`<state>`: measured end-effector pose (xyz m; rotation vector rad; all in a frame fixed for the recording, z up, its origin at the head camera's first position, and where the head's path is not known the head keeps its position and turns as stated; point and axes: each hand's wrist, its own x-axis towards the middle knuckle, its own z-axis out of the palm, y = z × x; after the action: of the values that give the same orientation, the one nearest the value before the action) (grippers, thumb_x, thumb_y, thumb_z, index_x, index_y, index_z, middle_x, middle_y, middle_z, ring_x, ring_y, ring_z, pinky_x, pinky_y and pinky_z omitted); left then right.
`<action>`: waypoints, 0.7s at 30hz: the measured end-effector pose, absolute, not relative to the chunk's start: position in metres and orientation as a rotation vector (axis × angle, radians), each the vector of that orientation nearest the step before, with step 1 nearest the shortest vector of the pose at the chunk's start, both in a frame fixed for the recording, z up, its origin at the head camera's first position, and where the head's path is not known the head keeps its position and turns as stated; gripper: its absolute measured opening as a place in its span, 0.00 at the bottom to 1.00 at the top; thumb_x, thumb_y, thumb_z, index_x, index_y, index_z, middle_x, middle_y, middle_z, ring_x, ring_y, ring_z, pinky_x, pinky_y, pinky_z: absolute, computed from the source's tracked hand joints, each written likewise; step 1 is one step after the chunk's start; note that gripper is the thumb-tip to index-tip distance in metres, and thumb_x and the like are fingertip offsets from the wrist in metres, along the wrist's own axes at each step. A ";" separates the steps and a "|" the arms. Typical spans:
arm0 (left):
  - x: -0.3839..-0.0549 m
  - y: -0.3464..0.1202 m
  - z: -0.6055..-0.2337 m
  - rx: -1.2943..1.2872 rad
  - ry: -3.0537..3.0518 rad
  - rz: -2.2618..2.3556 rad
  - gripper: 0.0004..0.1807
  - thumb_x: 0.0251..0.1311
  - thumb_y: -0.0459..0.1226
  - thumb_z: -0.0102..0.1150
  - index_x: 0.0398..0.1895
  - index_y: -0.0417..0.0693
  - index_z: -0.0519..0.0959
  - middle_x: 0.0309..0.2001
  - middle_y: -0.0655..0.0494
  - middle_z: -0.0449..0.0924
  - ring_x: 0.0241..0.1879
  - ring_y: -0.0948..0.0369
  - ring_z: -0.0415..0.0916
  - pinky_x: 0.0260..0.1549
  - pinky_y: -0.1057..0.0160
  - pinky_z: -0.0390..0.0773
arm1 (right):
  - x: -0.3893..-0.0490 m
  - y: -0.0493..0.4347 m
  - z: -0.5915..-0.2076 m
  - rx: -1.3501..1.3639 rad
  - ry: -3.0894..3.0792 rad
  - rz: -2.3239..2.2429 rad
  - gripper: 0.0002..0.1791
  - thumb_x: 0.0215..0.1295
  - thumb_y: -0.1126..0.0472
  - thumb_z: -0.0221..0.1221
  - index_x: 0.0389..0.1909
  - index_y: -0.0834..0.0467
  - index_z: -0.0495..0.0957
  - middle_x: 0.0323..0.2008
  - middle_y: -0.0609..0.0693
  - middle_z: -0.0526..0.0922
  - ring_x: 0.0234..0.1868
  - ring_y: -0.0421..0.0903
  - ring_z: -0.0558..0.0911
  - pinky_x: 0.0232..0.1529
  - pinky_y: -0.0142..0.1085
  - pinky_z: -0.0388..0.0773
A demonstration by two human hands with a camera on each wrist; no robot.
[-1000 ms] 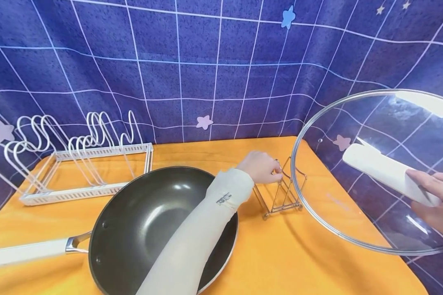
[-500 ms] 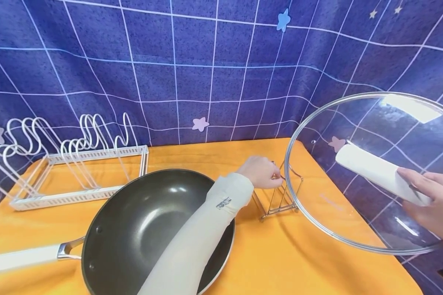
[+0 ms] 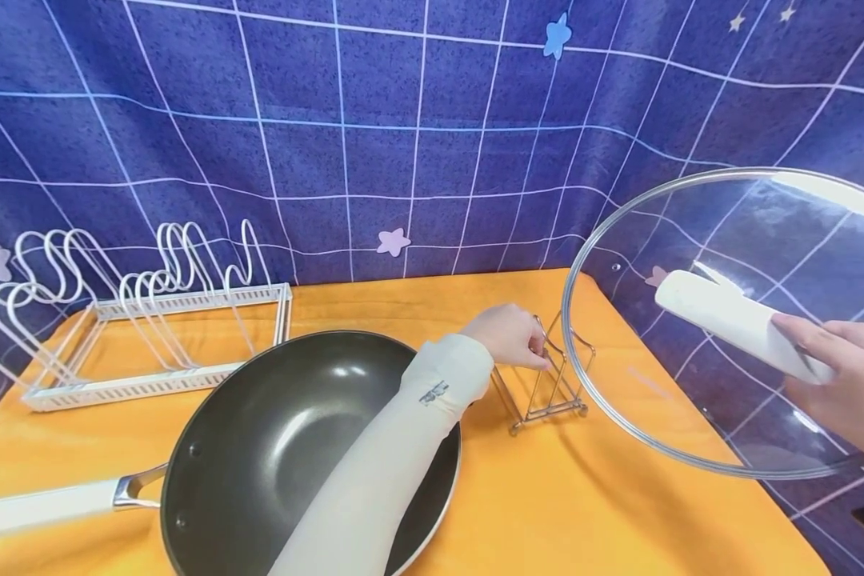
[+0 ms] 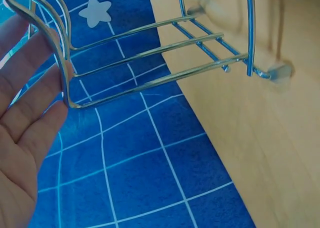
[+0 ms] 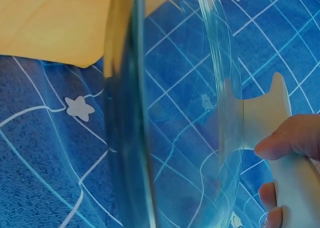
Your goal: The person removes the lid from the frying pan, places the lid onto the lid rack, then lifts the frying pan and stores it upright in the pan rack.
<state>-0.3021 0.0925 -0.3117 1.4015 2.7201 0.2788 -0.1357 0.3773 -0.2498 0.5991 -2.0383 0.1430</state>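
In the head view, my left hand (image 3: 507,334) holds the top of a small metal wire rack (image 3: 547,412) standing on the orange-covered table. The left wrist view shows fingers against one bent wire loop of that rack (image 4: 155,83). My right hand (image 3: 846,376) grips the white handle (image 3: 727,320) of a large round glass lid (image 3: 648,384) with a metal rim. The lid is up in the air, tilted, at the table's right side; its edge overlaps the wire rack in the head view. The right wrist view sees the lid (image 5: 185,113) nearly edge-on, with the thumb over the handle.
A dark wok (image 3: 310,448) with a white handle (image 3: 43,506) sits under my left forearm. At the back left stands a white rack (image 3: 140,390) with several curved wire dividers. A blue grid-patterned curtain (image 3: 374,160) hangs close behind the table and along its right side.
The glass lid has tipped a little and its lower edge has risen slightly. My left hand stays on the wire rack. The head view has shifted slightly.
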 end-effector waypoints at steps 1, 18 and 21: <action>-0.302 0.093 -0.311 1.393 2.715 0.281 0.13 0.56 0.55 0.63 0.31 0.58 0.85 0.34 0.70 0.81 0.38 0.68 0.77 0.38 0.71 0.74 | -0.135 0.377 -0.248 0.606 -2.046 0.113 0.27 0.35 0.67 0.54 0.44 0.69 0.79 0.23 0.74 0.75 0.18 0.67 0.67 0.20 0.44 0.62; -0.296 0.087 -0.306 1.377 2.666 0.177 0.17 0.64 0.52 0.55 0.48 0.57 0.84 0.49 0.65 0.82 0.50 0.65 0.77 0.51 0.68 0.73 | -0.129 0.372 -0.240 0.651 -2.158 -0.095 0.32 0.18 0.70 0.61 0.39 0.69 0.77 0.22 0.71 0.76 0.13 0.66 0.70 0.15 0.59 0.67; -0.293 0.085 -0.303 1.391 2.638 0.061 0.19 0.65 0.51 0.52 0.54 0.57 0.81 0.53 0.63 0.80 0.53 0.63 0.76 0.53 0.66 0.72 | -0.131 0.373 -0.240 0.675 -2.151 -0.098 0.30 0.24 0.66 0.59 0.39 0.70 0.78 0.22 0.71 0.77 0.13 0.66 0.71 0.14 0.58 0.66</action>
<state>-0.2934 0.0852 -0.3028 1.3909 2.6381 0.0609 -0.1305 0.3734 -0.2403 0.6746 -2.1507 -0.0977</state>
